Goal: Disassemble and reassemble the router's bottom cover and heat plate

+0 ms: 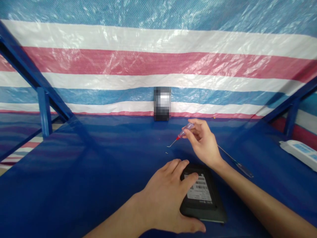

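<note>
In the head view my right hand (203, 142) pinches a small screwdriver (184, 131) by its clear purplish handle with a red collar. Its thin shaft points down and left, and the tip is beside a tiny screw-like piece (168, 146); whether they touch I cannot tell. A second tiny piece (166, 152) lies just nearer on the table. My left hand (168, 195) grips a flat black device (214, 211), its thumb at the near edge, one finger over the white label (201, 191) and the others by the far left corner.
Right of my right wrist lies another screwdriver (244, 169) with a long thin shaft. A white power strip (300, 152) is at the right edge. Against the striped tarp (111, 62) at the back of the blue table (74, 178) stands a blurred dark object (162, 104). Blue frame bars flank both sides.
</note>
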A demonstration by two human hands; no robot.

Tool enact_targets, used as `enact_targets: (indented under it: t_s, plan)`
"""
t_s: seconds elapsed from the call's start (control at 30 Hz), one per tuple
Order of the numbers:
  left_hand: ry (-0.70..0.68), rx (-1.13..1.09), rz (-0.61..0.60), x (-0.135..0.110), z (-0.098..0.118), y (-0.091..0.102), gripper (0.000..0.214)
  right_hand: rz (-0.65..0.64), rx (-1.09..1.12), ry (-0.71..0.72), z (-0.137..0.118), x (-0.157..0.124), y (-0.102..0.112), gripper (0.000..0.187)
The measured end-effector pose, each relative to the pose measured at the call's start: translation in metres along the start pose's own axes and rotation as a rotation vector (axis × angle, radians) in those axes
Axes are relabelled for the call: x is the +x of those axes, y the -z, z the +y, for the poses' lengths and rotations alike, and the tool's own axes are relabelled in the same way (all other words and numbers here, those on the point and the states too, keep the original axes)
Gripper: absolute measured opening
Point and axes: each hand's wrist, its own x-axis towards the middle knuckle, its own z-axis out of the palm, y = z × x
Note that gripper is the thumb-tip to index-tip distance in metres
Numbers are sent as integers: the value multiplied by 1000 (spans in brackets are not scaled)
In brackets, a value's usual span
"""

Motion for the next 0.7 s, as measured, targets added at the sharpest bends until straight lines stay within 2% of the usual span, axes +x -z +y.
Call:
enact_targets:
  t_s: [0.13, 0.27, 0.5, 0.6, 0.7]
  plan:
    - [4, 2, 1, 0, 1, 1, 94, 10, 5, 0, 1, -2, -1, 36]
    - [5, 5, 6, 0, 1, 2, 93, 79, 14, 16, -6, -6, 12, 36]
    - [22, 4, 13, 1, -4, 6, 92, 299, 122, -2, -31, -30, 67, 33]
    - [63, 6, 2, 3, -7, 10, 88, 349, 111, -75, -35, -51, 89, 31]
    - [106, 28, -6, 5, -8, 14, 85, 354, 101, -125, -35, -73, 101, 30]
